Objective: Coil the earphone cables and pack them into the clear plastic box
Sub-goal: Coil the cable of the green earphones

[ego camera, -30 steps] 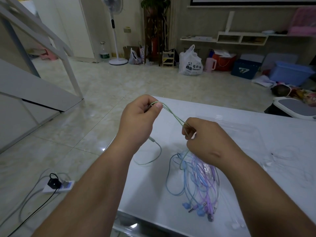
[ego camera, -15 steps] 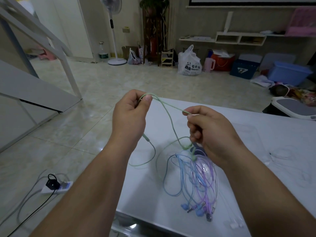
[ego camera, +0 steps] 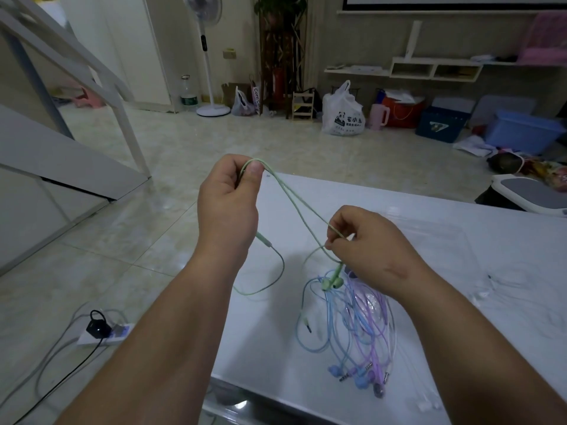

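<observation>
A green earphone cable (ego camera: 294, 200) stretches between my hands above the white table (ego camera: 306, 216). My left hand (ego camera: 228, 204) pinches its folded loop between thumb and fingers, held high. Lower and to the right, my right hand (ego camera: 365, 243) pinches both strands near the green earbuds (ego camera: 331, 282), which dangle below it. The plug end hangs from my left hand and curves down to the tabletop. A tangle of blue and purple earphones (ego camera: 359, 326) lies on the table beneath my right hand. The clear plastic box (ego camera: 435, 240) sits behind my right hand, faint against the table.
White earphone cables (ego camera: 521, 302) lie on the table at the right. A power strip with cords (ego camera: 106, 331) lies on the tiled floor at the left. Bags, bins and a standing fan (ego camera: 208, 56) line the far wall.
My left hand has lifted the loop higher and further left. My right hand has slid down the strands toward the earbuds, lowering over the tangle.
</observation>
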Demonstrator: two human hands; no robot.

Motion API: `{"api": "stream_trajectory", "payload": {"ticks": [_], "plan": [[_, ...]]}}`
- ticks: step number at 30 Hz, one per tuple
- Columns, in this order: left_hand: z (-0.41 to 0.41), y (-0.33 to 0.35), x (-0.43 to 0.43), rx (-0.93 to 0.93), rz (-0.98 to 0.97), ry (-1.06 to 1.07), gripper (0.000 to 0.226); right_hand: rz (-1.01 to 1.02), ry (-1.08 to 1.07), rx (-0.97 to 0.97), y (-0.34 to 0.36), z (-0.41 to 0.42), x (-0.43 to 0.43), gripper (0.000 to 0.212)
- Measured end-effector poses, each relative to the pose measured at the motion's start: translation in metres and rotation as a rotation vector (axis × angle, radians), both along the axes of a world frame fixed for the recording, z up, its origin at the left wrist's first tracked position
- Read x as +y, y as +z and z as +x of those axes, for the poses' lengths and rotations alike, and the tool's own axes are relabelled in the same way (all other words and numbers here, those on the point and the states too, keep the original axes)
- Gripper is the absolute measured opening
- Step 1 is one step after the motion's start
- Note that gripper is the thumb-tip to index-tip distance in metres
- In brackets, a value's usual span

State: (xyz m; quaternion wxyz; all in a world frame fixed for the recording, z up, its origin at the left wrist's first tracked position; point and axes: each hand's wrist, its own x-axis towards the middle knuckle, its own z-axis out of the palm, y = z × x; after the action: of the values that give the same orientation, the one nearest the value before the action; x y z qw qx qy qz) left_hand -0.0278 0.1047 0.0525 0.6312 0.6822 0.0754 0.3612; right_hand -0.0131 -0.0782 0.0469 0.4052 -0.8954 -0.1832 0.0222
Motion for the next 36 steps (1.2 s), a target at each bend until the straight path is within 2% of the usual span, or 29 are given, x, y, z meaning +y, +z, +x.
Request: {"api": "stream_trajectory", "payload": {"ticks": [2,4,10,17,19,21,24,26,28,31,36], "plan": [[0.0,0.0,0.003,-0.012,-0.037,0.012,0.026,-0.097,0.037,0.037,-0.004,0.003,-0.002,0.018],[0.0,0.001,0.007,-0.012,-0.054,0.019,0.028,-0.097,0.065,0.095,-0.006,0.005,-0.003,0.02],[0.002,0.0,0.01,-0.022,-0.098,0.049,0.025,0.302,0.034,0.314,-0.006,0.004,-0.005,0.007],[0.003,-0.001,0.015,0.015,-0.099,0.088,0.025,0.376,0.112,0.366,-0.003,0.004,-0.009,0.013],[0.003,-0.001,0.016,0.027,-0.117,0.092,0.024,0.389,0.198,0.448,-0.002,0.005,-0.011,0.005],[0.003,-0.001,0.016,0.036,-0.124,0.089,0.022,0.35,0.313,0.501,-0.002,0.003,-0.012,0.01],[0.003,-0.002,0.014,0.027,-0.12,0.087,0.023,0.082,0.39,0.487,-0.003,0.0,-0.012,0.024],[0.002,-0.002,0.012,0.019,-0.112,0.088,0.024,-0.033,0.368,0.475,-0.006,-0.002,-0.01,0.023],[0.002,-0.002,0.01,0.014,-0.106,0.088,0.023,-0.041,0.344,0.454,-0.008,-0.004,-0.007,0.013],[0.002,0.0,0.011,0.009,-0.113,0.085,0.02,0.063,0.313,0.4,-0.008,-0.005,-0.001,0.006],[0.002,0.0,0.016,0.011,-0.13,0.11,0.018,0.447,0.201,0.421,-0.012,-0.004,0.004,0.036]]}}
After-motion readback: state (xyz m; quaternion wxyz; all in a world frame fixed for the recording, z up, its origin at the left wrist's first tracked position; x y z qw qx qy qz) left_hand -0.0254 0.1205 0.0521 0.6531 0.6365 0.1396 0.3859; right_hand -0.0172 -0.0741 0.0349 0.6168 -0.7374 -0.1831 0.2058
